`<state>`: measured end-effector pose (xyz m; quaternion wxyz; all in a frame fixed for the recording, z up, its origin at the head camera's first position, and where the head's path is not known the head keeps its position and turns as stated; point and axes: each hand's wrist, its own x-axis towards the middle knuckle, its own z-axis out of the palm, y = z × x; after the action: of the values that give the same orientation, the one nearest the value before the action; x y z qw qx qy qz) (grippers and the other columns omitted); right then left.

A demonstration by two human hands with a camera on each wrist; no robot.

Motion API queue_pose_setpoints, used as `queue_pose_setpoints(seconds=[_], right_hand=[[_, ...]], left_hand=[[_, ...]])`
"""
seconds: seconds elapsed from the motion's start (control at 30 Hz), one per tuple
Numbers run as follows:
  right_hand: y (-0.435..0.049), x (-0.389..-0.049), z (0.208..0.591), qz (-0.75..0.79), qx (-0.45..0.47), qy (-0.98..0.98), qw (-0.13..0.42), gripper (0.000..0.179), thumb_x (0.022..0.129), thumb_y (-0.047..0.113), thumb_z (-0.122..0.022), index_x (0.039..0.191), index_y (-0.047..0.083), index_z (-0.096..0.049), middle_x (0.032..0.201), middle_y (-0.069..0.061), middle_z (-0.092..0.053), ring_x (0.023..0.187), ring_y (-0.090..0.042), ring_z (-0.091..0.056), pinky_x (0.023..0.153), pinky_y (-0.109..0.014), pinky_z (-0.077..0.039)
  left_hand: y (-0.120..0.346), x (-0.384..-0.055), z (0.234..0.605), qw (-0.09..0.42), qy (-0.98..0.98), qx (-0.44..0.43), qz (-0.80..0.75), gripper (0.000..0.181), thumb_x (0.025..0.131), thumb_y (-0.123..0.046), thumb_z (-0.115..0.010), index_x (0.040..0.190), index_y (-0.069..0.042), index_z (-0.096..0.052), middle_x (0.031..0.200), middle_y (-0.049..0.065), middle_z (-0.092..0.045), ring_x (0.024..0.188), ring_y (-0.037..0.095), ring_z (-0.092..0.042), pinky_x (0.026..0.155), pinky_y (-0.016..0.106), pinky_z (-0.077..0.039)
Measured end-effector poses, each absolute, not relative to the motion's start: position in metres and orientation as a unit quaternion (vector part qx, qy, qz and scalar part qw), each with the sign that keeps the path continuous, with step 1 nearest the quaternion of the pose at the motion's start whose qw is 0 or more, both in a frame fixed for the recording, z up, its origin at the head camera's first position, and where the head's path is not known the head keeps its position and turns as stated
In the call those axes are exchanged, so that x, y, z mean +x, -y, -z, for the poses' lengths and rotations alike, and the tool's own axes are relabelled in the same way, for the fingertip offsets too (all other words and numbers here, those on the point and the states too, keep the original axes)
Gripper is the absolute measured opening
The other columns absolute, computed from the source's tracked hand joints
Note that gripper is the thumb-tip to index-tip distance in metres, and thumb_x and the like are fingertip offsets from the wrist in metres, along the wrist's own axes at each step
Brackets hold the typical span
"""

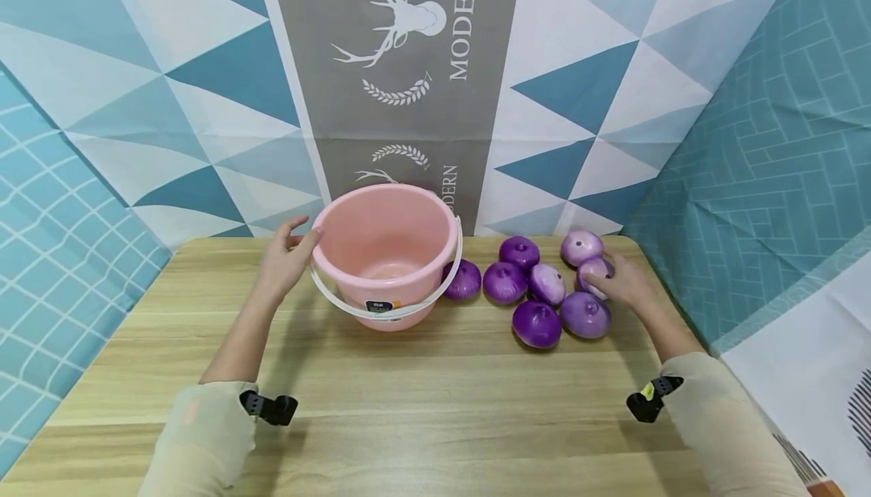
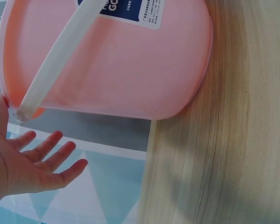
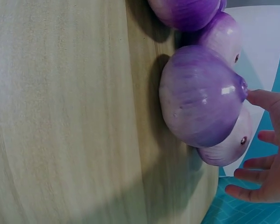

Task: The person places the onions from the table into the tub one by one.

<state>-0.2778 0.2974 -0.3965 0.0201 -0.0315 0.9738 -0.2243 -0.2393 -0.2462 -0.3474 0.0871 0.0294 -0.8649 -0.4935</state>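
Note:
A pink bucket point(image 1: 388, 293) with a white handle point(image 1: 435, 296) stands upright on the wooden table. At its left rim is my left hand point(image 1: 286, 259), thumb against the rim and the other fingers spread away from the wall, as the left wrist view also shows. My right hand point(image 1: 622, 279) reaches in from the right, its thumb and fingers spread around a pale purple onion point(image 1: 590, 276). In the right wrist view the thumb tip appears by the stem of a nearer onion point(image 3: 200, 98); whether it touches cannot be told. No onion shows inside the bucket.
Several more purple onions cluster right of the bucket, among them a dark one point(image 1: 537, 324) in front and a pale one point(image 1: 581, 247) at the back. One onion point(image 1: 464, 280) sits close beside the bucket. A patterned cloth wall point(image 1: 571, 20) rises behind the table point(image 1: 435, 421).

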Motion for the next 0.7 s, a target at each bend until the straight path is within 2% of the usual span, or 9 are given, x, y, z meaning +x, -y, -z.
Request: queue_pose_setpoints(seconds=[0.13,0.2,0.33,0.7], right_hand=[[-0.296,-0.279,0.401,0.228,-0.026,-0.973,0.013,0.081,0.090,0.045,-0.054,0.142,-0.010,-0.025,0.134,-0.041,-0.034,0.122,-0.056,-0.034,0.102,-0.065,-0.033],[-0.296,-0.280,0.403,0.231,-0.026,-0.973,0.012,0.080,0.090,0.045,-0.055,0.141,-0.010,-0.026,0.134,-0.041,-0.035,0.122,-0.056,-0.035,0.102,-0.065,-0.033],[-0.297,-0.282,0.409,0.233,-0.028,-0.972,0.004,0.080,0.089,0.044,-0.056,0.141,-0.010,-0.027,0.133,-0.040,-0.037,0.121,-0.055,-0.037,0.101,-0.065,-0.034],[-0.300,-0.282,0.419,0.255,-0.012,-0.967,0.006,0.087,0.086,0.046,-0.060,0.145,-0.005,-0.022,0.138,-0.038,-0.032,0.125,-0.054,-0.033,0.102,-0.066,-0.032]], left_hand=[[0.244,-0.240,0.347,0.097,0.854,0.016,0.512,0.061,0.095,-0.045,-0.046,0.146,-0.014,-0.031,0.121,0.026,-0.056,0.080,-0.003,-0.055,0.068,0.011,-0.046],[0.243,-0.240,0.347,0.100,0.847,0.011,0.521,0.059,0.095,-0.042,-0.046,0.146,-0.016,-0.030,0.121,0.026,-0.056,0.075,-0.008,-0.053,0.065,0.009,-0.047],[0.241,-0.240,0.347,0.100,0.842,0.006,0.530,0.057,0.096,-0.040,-0.045,0.147,-0.018,-0.030,0.122,0.027,-0.056,0.073,-0.007,-0.054,0.063,0.011,-0.048],[0.238,-0.241,0.348,0.113,0.836,-0.017,0.537,0.051,0.098,-0.034,-0.044,0.144,-0.015,-0.035,0.116,0.028,-0.058,0.065,-0.003,-0.053,0.056,0.013,-0.046]])
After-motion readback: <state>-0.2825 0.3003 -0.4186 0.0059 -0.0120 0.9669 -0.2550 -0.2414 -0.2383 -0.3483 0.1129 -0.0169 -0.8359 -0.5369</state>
